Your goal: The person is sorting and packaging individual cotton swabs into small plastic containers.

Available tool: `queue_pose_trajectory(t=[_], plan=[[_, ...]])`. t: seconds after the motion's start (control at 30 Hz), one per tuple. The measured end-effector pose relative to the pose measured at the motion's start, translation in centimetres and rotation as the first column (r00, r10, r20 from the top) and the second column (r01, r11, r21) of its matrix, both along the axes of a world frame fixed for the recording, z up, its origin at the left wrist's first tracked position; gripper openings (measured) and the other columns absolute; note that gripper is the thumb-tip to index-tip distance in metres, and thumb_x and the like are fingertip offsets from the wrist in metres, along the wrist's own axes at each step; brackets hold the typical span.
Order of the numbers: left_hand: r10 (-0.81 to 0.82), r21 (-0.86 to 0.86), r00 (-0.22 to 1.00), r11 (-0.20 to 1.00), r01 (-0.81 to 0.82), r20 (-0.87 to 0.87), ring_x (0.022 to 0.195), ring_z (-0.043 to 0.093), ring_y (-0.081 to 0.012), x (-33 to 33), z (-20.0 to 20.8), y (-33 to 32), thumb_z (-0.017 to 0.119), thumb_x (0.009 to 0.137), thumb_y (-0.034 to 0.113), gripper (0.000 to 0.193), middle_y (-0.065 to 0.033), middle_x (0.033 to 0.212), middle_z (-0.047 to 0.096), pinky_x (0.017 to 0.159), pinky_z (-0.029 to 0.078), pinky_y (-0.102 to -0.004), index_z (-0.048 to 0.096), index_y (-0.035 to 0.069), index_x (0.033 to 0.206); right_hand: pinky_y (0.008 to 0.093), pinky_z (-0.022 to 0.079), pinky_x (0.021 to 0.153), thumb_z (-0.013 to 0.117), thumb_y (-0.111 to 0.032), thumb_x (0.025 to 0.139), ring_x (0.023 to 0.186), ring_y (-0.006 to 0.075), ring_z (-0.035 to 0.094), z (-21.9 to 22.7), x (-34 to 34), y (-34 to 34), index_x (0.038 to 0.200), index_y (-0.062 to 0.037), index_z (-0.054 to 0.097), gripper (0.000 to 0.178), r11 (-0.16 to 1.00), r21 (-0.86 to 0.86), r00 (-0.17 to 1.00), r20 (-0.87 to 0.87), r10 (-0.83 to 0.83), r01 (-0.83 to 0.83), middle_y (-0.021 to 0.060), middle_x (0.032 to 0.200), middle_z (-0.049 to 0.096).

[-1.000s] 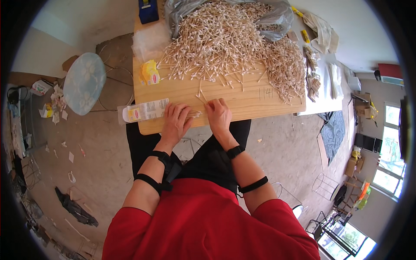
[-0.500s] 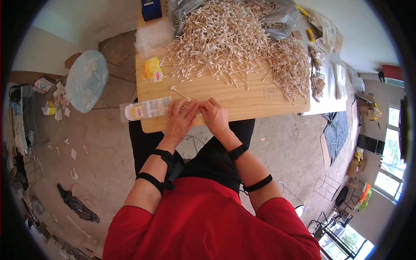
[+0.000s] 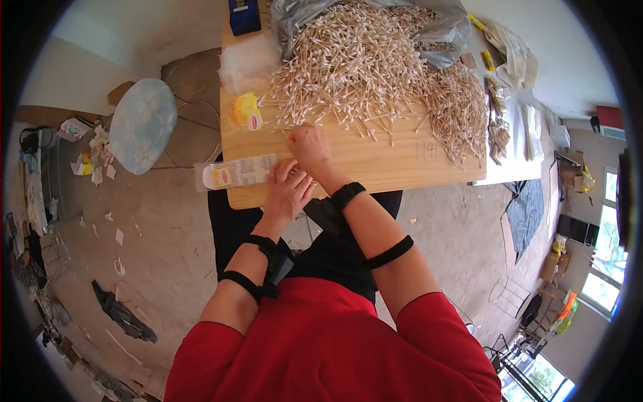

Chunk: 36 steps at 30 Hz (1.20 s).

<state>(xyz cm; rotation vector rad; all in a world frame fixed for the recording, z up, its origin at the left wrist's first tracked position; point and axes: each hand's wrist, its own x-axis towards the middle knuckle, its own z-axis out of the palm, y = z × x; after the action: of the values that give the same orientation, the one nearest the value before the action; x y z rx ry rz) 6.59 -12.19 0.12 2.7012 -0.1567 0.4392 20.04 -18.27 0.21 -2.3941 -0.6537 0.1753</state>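
A clear plastic bag with a printed label and a yellow-white card at its outer end lies along the table's near left edge. Fingers curled, my left hand grips the bag's right end; small pale tips show beside the fingers. My right hand is closed above the tabletop, just short of a large heap of cotton swabs. Whatever its fingers pinch is hidden under the hand.
A grey plastic sack lies behind the heap. Yellow cards and clear plastic sheets rest on the left of the wooden table. A blue box stands at the back left. A pale blue stool stands beyond the left edge.
My right hand has left the bag's end and moved up and left, over where a loose cotton swab lay. The left hand stays at the bag. The whole view has shifted slightly.
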Motion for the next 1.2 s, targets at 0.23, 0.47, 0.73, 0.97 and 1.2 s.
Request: queue_pose_trajectory(t=[0.23, 0.47, 0.73, 0.97, 1.2], plan=[[-0.016, 0.019, 1.000, 1.000, 0.016, -0.026, 0.133, 0.042, -0.0233, -0.2, 1.0, 0.4, 0.074, 0.080, 0.018, 0.039, 0.0008, 0.128, 0.058, 0.113, 0.026, -0.0543, 0.066, 0.013, 0.118, 0.0421, 0.052, 0.067, 0.066, -0.014, 0.082, 0.076, 0.0338, 0.065, 2.5, 1.6, -0.3, 0.079, -0.0019, 0.066, 0.013, 0.987, 0.158, 0.999, 0.014, 0.030, -0.032, 0.0140, 0.084, 0.065], [-0.026, 0.002, 0.999, 1.000, 0.026, -0.027, 0.131, 0.043, -0.0228, 0.1, 0.8, 0.0, 0.072, 0.080, 0.018, 0.047, 0.0021, 0.133, 0.056, 0.116, 0.024, -0.0532, 0.063, 0.013, 0.125, 0.0430, 0.051, 0.065, 0.067, -0.012, 0.082, 0.075, 0.0356, 0.063, 0.7, 1.4, -2.4, 0.083, -0.0040, 0.062, 0.010, 0.970, 0.218, 0.992, 0.092, 0.086, -0.104, 0.0136, 0.085, 0.061], [-0.030, -0.019, 0.998, 0.999, 0.029, -0.048, 0.130, 0.045, -0.0236, -0.1, 1.2, 0.2, 0.071, 0.079, 0.017, 0.047, 0.0013, 0.134, 0.056, 0.115, 0.025, -0.0520, 0.063, 0.012, 0.125, 0.0441, 0.051, 0.063, 0.067, -0.013, 0.084, 0.075, 0.0373, 0.063, 0.9, -0.7, -6.3, 0.087, -0.0042, 0.062, 0.011, 0.996, 0.088, 0.999, 0.038, -0.030, 0.027, 0.0146, 0.088, 0.062], [-0.018, -0.015, 0.999, 1.000, 0.017, -0.046, 0.129, 0.045, -0.0246, -0.1, 0.3, 0.3, 0.071, 0.080, 0.018, 0.038, -0.0024, 0.128, 0.058, 0.114, 0.027, -0.0532, 0.066, 0.011, 0.117, 0.0440, 0.053, 0.071, 0.068, -0.017, 0.083, 0.088, 0.0345, 0.063, 2.1, -2.0, -4.1, 0.087, -0.0058, 0.063, 0.012, 0.991, 0.119, 0.989, 0.145, 0.036, -0.053, 0.0119, 0.092, 0.061], [-0.027, -0.001, 0.998, 1.000, 0.027, -0.050, 0.130, 0.045, -0.0247, 0.1, 0.8, -0.1, 0.071, 0.081, 0.018, 0.040, -0.0014, 0.131, 0.057, 0.114, 0.026, -0.0527, 0.065, 0.011, 0.119, 0.0438, 0.052, 0.068, 0.066, -0.013, 0.085, 0.083, 0.0336, 0.063, 0.6, -0.2, -4.6, 0.087, -0.0068, 0.064, 0.007, 0.990, 0.035, 0.959, 0.256, 0.120, -0.133, 0.0099, 0.090, 0.060]])
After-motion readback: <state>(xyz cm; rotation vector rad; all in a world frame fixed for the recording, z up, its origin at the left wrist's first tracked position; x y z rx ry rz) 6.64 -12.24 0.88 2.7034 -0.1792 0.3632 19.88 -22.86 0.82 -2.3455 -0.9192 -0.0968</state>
